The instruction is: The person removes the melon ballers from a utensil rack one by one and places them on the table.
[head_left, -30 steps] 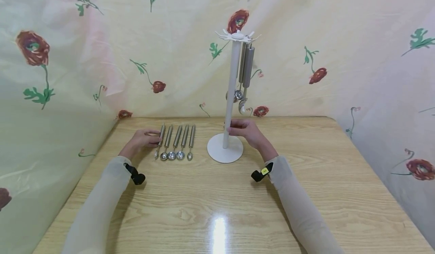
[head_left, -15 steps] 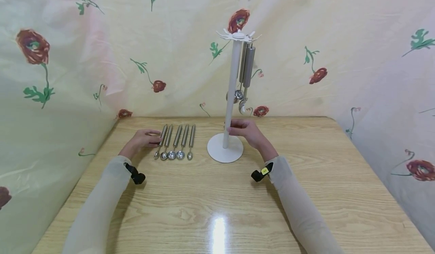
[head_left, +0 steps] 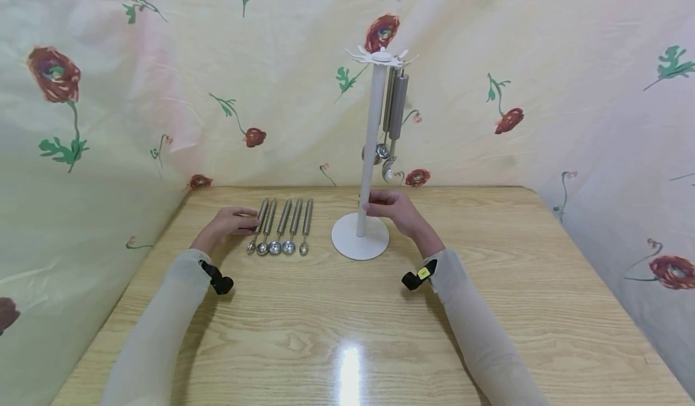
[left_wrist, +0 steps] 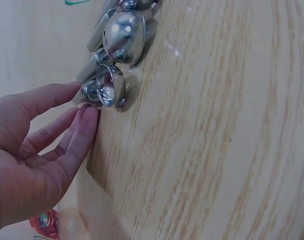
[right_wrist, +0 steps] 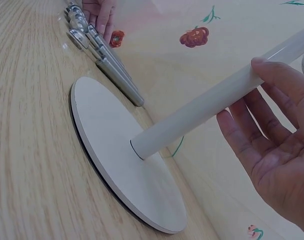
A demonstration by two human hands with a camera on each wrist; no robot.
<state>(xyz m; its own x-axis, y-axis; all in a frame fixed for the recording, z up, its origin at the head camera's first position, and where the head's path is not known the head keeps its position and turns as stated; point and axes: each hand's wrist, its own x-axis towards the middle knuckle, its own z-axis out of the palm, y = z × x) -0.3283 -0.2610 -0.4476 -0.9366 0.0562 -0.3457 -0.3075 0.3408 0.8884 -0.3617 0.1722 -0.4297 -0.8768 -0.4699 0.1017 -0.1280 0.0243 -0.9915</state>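
On the left of the table, several steel melon ballers [head_left: 284, 216] lie side by side with their bowls toward me. My left hand [head_left: 228, 221] is beside the leftmost melon baller [head_left: 263, 210], its fingertips touching the handle. In the left wrist view the fingers [left_wrist: 51, 97] extend toward that tool without curling round it, and its small bowl [left_wrist: 110, 86] faces out. A white hanging stand [head_left: 370, 146] stands upright at the centre on a round base [head_left: 347, 246]. My right hand [head_left: 399, 210] holds its pole low down, thumb in front and fingers partly hidden behind.
From hooks on the stand's top ring [head_left: 381, 57] hang several steel utensils [head_left: 399, 107] on the right side. A wooden table [head_left: 304, 321] spreads beneath, with flower-printed cloth [head_left: 293, 80] behind it and on both sides.
The leftmost melon baller's handle end has shifted slightly right, closer to its neighbour. Both hands have stayed nearly in place, and the stand has not moved.
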